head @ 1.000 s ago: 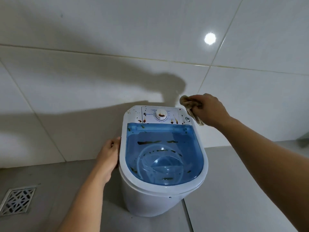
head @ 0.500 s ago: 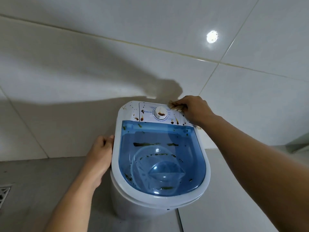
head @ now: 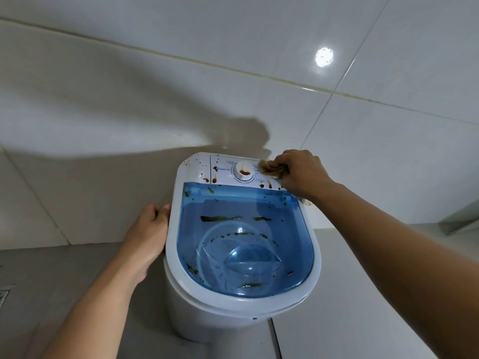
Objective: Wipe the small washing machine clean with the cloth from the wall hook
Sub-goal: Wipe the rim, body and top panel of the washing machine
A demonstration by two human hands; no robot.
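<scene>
A small white washing machine [head: 181, 301] with a see-through blue lid [head: 285, 237] stands on the floor against the tiled wall. Brown and green stains dot its white control panel [head: 223, 169], the round dial [head: 243, 171] and the lid. My right hand [head: 300, 174] is closed around a bunched beige cloth [head: 270, 168] and presses it on the panel just right of the dial. My left hand [head: 147, 234] lies flat against the machine's left rim.
Grey floor tiles surround the machine. A metal floor drain [head: 4, 296] shows at the far left edge. The white tiled wall [head: 129, 112] rises directly behind the machine, with a light reflection at upper right.
My right hand brought the cloth down from beside the machine's back right corner onto the control panel by the dial. The left hand stayed on the left rim.
</scene>
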